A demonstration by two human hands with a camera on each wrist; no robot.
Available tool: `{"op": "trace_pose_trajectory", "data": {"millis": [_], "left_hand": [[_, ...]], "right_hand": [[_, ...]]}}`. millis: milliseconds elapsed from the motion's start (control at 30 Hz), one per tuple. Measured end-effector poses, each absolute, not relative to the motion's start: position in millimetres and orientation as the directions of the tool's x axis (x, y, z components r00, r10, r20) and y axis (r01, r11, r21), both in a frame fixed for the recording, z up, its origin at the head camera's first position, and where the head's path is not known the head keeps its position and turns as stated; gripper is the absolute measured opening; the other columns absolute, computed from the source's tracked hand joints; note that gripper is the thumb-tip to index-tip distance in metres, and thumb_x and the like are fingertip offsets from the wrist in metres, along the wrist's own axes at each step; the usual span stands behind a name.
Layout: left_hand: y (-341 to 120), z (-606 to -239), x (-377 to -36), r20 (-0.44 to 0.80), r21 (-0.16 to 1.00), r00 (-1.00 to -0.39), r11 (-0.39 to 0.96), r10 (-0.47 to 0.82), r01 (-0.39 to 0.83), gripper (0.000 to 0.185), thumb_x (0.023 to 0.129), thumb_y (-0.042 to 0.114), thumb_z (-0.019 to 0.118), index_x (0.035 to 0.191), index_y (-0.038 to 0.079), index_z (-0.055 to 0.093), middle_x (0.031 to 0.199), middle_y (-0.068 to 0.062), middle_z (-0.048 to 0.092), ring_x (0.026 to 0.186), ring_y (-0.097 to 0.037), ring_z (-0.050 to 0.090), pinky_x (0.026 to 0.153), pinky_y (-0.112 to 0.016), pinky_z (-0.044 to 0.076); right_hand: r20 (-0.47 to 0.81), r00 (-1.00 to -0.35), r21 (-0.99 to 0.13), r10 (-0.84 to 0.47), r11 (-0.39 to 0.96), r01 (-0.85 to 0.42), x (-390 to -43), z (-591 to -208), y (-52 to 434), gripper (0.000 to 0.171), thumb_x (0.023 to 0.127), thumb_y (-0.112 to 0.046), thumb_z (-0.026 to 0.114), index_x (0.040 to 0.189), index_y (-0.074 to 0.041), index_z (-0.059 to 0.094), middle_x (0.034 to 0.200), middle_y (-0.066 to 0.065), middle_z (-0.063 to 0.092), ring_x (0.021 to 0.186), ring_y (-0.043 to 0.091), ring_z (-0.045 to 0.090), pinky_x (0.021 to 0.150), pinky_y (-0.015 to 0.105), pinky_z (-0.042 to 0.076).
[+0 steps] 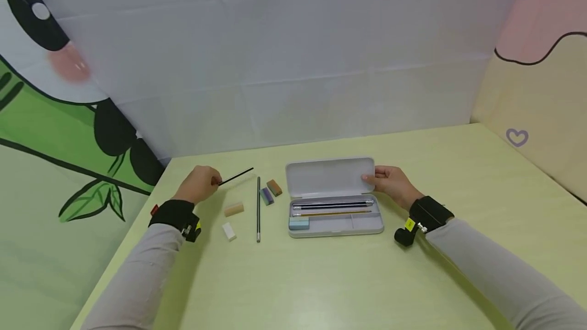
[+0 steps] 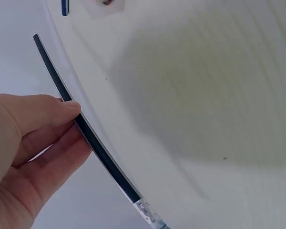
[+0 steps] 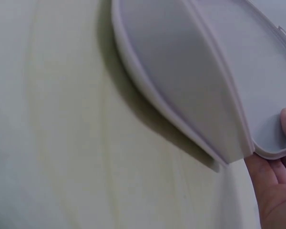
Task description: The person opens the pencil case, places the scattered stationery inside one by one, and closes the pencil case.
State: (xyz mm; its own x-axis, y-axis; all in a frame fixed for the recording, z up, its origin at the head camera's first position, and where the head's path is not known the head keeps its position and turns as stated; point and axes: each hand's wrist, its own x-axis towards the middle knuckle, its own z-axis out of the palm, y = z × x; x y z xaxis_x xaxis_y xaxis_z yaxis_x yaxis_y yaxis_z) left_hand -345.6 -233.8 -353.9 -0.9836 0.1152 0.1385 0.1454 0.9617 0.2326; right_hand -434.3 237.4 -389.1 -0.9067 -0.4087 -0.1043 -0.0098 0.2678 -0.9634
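My left hand (image 1: pixel 197 183) pinches a dark pencil (image 2: pixel 97 148) between thumb and fingers, held over the table at the left; its silver eraser end shows low in the left wrist view. At the case's right side, my right hand (image 1: pixel 395 185) grips the corner of the raised lid (image 1: pixel 330 178), thumb on the inner face. The white pencil case (image 1: pixel 321 232) lies open. Inside its long compartment are dark pencils (image 1: pixel 332 205) and a yellow pencil (image 1: pixel 330 213). A light blue eraser (image 1: pixel 299 223) sits in its front left compartment.
Left of the case, another dark pencil (image 1: pixel 259 213) lies lengthwise on the table. Around it are an orange-brown block (image 1: pixel 274 187), a purple and green block (image 1: pixel 267 196), a beige block (image 1: pixel 234 209) and a white eraser (image 1: pixel 229 231). A cloth wall (image 1: pixel 293 106) stands behind the table.
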Motion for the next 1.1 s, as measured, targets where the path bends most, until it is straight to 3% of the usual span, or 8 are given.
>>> {"op": "trace_pose_trajectory", "data": {"millis": [167, 500, 1100], "left_hand": [[-225.5, -342.0, -341.9, 0.161, 0.231, -0.979, 0.96, 0.126, 0.161, 0.017, 0.083, -0.008, 0.058, 0.092, -0.006, 0.072, 0.087, -0.022, 0.07, 0.076, -0.03, 0.064, 0.069, -0.043, 0.053], [-202.0, -318.0, -341.9, 0.184, 0.239, -0.974, 0.956, 0.129, 0.172, 0.017, 0.086, -0.007, 0.058, 0.095, -0.004, 0.073, 0.092, -0.022, 0.071, 0.081, -0.032, 0.066, 0.073, -0.045, 0.053], [-138.4, -291.9, -353.8, 0.275, 0.225, -0.934, 0.93, 0.227, 0.292, 0.017, 0.087, -0.005, 0.059, 0.095, -0.002, 0.073, 0.091, -0.019, 0.072, 0.081, -0.029, 0.067, 0.075, -0.042, 0.054]], "right_hand": [[-0.101, -0.906, -0.963, -0.412, 0.268, -0.015, -432.5, -387.8, 237.5, 0.053, 0.094, -0.019, 0.062, 0.134, 0.012, 0.048, 0.122, 0.014, 0.066, 0.086, -0.003, 0.063, 0.081, 0.017, 0.054], [-0.106, -0.906, -0.957, -0.411, 0.29, -0.02, -430.0, -386.0, 237.6, 0.053, 0.094, -0.02, 0.061, 0.135, 0.01, 0.048, 0.134, 0.028, 0.054, 0.091, -0.001, 0.062, 0.084, 0.019, 0.054], [-0.097, -0.906, -0.957, -0.411, 0.289, -0.029, -429.7, -386.6, 238.1, 0.053, 0.095, -0.021, 0.061, 0.135, 0.011, 0.047, 0.134, 0.028, 0.054, 0.09, -0.003, 0.062, 0.084, 0.018, 0.054]]}}
